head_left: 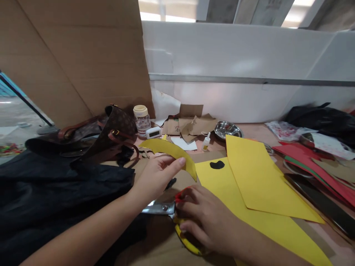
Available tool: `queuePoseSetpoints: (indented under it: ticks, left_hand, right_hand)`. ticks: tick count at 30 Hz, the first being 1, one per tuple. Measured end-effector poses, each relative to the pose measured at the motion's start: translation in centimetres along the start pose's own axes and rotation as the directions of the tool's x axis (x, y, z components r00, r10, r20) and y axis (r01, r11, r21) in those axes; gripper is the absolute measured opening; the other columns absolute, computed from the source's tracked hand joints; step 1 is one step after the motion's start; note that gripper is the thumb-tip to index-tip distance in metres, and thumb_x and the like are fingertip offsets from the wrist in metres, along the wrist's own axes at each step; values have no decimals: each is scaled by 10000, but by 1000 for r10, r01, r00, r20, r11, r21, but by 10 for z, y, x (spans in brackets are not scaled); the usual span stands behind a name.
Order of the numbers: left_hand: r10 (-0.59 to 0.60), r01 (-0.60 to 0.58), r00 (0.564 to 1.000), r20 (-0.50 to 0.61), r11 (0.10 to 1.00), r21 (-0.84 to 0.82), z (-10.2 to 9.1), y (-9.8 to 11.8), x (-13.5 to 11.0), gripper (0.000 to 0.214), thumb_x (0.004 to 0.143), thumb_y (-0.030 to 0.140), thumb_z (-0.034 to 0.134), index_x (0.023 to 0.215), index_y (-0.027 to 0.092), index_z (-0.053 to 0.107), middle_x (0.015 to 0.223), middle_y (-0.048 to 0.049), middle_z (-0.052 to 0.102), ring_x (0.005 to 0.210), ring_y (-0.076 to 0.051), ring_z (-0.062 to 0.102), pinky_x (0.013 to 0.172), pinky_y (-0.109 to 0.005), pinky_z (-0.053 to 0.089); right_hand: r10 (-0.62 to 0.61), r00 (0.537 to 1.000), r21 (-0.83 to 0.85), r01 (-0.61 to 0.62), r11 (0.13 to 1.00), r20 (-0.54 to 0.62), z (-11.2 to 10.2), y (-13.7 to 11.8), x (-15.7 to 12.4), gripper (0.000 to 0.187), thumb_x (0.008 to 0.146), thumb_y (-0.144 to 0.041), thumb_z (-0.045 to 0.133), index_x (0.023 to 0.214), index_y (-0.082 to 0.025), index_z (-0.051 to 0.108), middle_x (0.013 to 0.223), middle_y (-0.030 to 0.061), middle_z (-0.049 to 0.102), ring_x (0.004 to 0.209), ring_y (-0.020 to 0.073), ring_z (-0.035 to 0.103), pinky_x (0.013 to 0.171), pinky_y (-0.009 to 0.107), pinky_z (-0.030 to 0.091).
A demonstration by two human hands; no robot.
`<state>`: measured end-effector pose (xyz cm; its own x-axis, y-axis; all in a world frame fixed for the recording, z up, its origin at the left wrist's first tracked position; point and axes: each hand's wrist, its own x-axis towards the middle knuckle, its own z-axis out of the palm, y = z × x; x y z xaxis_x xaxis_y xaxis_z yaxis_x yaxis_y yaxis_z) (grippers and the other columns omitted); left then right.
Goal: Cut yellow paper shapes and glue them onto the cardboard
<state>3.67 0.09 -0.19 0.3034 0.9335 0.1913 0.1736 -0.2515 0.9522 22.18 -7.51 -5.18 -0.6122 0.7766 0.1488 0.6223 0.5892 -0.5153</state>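
Left grip (155, 173) pinches a yellow strip (169, 148) jutting to both sides; right grip (206, 214) curls around scissors (162, 208).

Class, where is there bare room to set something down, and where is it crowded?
Brown cardboard shows bare below the scissors, between the dark cloth and the right hand. The upper yellow sheet, over the lower sheet, is bare too. Crowded: the back, with jar, cardboard scraps and bowl.
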Motion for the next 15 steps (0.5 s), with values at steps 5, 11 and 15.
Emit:
queuePoseSetpoints:
  ticks: [5, 11, 15]
  left_hand:
    - [103, -106, 989, 108, 994, 19, 0, 5, -7, 322, 934, 440, 552, 870, 174, 721, 811, -21, 681, 773, -169, 619, 703, -253, 488]
    - [109, -235, 899, 425, 937, 257, 1, 9, -10, 246, 923, 341, 560, 904, 167, 733, 880, -26, 717, 882, -202, 638, 836, -292, 479]
    - [31, -226, 858, 512, 919, 323, 9, -1, -10, 260, 929, 366, 572, 897, 169, 740, 826, -11, 722, 769, -172, 633, 735, -264, 479]
  right_hand:
    - [160, 939, 242, -86, 966, -306, -14, 19, 0, 406, 1045, -438, 469, 882, -152, 706, 876, 106, 692, 833, 237, 628, 768, 407, 502]
    - [406, 850, 780, 10, 625, -336, -25, 25, 6, 493, 839, -658, 712, 1053, -213, 713, 855, 36, 727, 783, 186, 681, 758, 346, 555]
    - [475, 848, 823, -85, 561, -237, -17, 18, 9, 259, 849, -448, 760, 937, -207, 720, 827, 5, 697, 741, 146, 643, 731, 293, 538]
